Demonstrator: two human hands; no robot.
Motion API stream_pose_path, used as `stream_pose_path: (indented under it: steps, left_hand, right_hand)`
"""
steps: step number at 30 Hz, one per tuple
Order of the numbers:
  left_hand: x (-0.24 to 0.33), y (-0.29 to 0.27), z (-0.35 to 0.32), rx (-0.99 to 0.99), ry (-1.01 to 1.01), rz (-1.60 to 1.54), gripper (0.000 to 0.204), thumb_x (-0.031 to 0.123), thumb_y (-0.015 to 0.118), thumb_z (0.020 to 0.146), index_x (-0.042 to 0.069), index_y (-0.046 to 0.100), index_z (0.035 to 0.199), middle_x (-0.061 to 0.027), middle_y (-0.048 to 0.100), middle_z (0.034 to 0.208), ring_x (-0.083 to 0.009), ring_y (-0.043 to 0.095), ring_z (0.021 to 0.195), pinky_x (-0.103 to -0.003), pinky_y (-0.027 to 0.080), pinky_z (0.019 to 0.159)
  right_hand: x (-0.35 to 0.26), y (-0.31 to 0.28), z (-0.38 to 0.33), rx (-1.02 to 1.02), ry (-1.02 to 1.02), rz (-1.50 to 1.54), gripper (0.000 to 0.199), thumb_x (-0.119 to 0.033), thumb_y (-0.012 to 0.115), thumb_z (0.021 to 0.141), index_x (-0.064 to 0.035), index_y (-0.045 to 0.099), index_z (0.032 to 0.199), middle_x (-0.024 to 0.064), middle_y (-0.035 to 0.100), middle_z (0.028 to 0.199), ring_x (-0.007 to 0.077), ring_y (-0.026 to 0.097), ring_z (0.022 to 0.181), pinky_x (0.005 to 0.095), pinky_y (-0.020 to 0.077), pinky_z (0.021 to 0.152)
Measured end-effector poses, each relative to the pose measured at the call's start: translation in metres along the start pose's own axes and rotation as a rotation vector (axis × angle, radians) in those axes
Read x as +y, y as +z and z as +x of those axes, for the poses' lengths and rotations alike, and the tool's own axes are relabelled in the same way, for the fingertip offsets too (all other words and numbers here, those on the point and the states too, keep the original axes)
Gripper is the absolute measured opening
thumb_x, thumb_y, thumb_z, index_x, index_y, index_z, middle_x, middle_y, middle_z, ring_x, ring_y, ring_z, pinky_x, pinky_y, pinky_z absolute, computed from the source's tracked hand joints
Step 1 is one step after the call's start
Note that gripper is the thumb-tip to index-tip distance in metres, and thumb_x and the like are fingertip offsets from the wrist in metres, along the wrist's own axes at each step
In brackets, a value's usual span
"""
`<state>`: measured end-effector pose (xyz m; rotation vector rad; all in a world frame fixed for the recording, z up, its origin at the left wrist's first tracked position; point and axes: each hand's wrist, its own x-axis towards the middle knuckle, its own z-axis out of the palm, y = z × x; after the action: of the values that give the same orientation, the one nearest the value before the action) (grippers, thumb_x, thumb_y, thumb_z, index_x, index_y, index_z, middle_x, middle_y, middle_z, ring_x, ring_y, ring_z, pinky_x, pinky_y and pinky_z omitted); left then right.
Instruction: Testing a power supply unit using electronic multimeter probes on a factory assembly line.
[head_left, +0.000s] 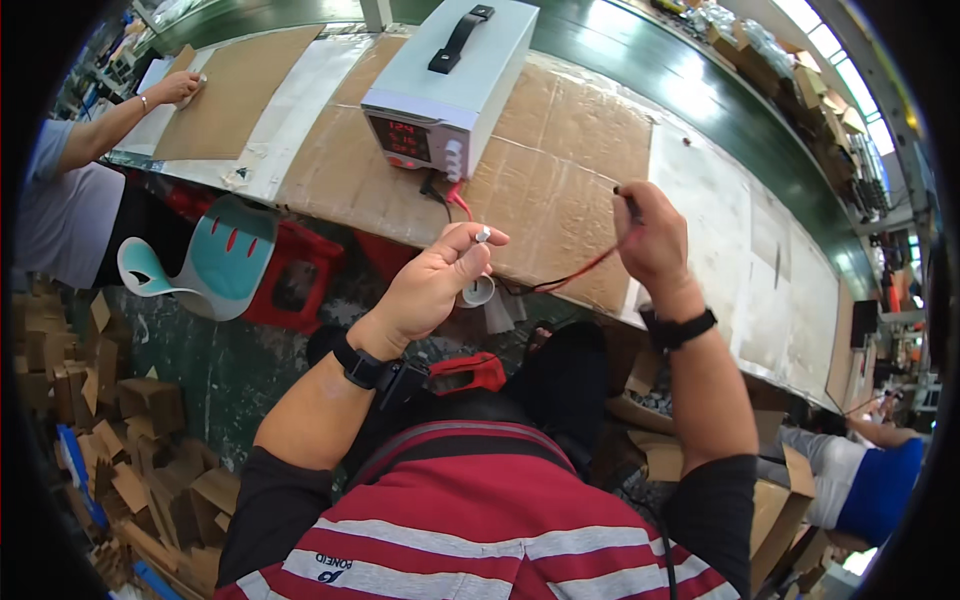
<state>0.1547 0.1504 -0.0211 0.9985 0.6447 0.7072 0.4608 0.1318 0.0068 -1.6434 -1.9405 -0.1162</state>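
Note:
My left hand [437, 280] is in front of the table's near edge, thumb and forefinger pinched on a small silvery-white piece [483, 235]. Just below those fingers shows a small round white cup-shaped part [478, 291]; whether the hand also holds it I cannot tell. Off to the right, my right hand [652, 235] is closed around a black-tipped test lead [627, 194]. From it a red and black cable [585, 268] runs down leftward, toward the left hand. Beyond the left hand stands a grey bench power supply [450, 85] with a lit red display, red and black plugs [455, 192] at its front.
Brown cardboard sheets [560, 130] cover the table, with a pale surface [720, 220] to the right. A green conveyor belt [640, 50] runs behind. At left are a co-worker's hand [178, 88], a teal-and-white chair [228, 255] and a red stool [292, 275]. Cardboard pieces [150, 410] pile up lower left.

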Motion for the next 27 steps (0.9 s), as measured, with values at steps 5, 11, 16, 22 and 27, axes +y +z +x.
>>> stream_pose_path:
  steps: [5,11,16,22,27]
  left_hand:
    - [-0.011,0.039,0.02,0.09,0.404,0.648,0.023,0.011,0.067,0.098,0.004,0.068,0.12,-0.0048,0.065,0.1,-0.0155,0.063,0.09,-0.032,0.051,0.079]
    - [-0.002,0.075,0.041,0.169,0.613,1.116,0.013,0.01,0.072,0.092,0.006,0.072,0.104,-0.0121,0.066,0.097,-0.031,0.064,0.085,-0.038,0.051,0.073]
    - [-0.007,0.082,0.054,0.165,0.571,1.214,0.014,0.011,0.075,0.088,0.006,0.071,0.101,-0.0129,0.067,0.098,-0.0338,0.066,0.084,-0.041,0.052,0.072]
    - [-0.008,0.082,0.074,0.09,0.562,1.277,0.011,0.013,0.075,0.089,0.006,0.072,0.097,-0.0123,0.067,0.098,-0.0335,0.066,0.086,-0.042,0.052,0.073]
    - [-0.013,0.073,0.097,-0.111,0.644,1.384,0.007,0.016,0.071,0.089,0.01,0.074,0.09,-0.0103,0.066,0.097,-0.0325,0.067,0.09,-0.043,0.053,0.079]
  right_hand:
    - [-0.003,-0.032,-0.05,0.148,0.643,0.852,0.021,-0.023,0.061,0.105,-0.0027,0.064,0.102,0.0093,0.072,0.082,0.0098,0.061,0.061,0.024,0.0463,0.052]
    - [-0.006,-0.043,-0.062,0.242,0.617,1.111,0.019,-0.018,0.061,0.105,-0.0004,0.066,0.109,0.0078,0.071,0.08,0.0085,0.059,0.059,0.0219,0.0441,0.05]
    - [-0.001,-0.046,-0.067,0.218,0.55,1.024,0.02,-0.019,0.062,0.105,0.0,0.067,0.11,0.0068,0.07,0.079,0.008,0.058,0.06,0.0215,0.0436,0.051]
    - [0.021,-0.033,-0.069,0.21,0.517,0.974,0.022,-0.022,0.064,0.104,-0.0003,0.068,0.106,0.0047,0.069,0.078,0.0078,0.058,0.061,0.0217,0.0439,0.052]
    - [0.027,-0.026,-0.061,0.059,0.544,0.868,0.021,-0.022,0.068,0.102,-0.0011,0.068,0.104,0.003,0.068,0.077,0.0075,0.059,0.062,0.022,0.0451,0.054]
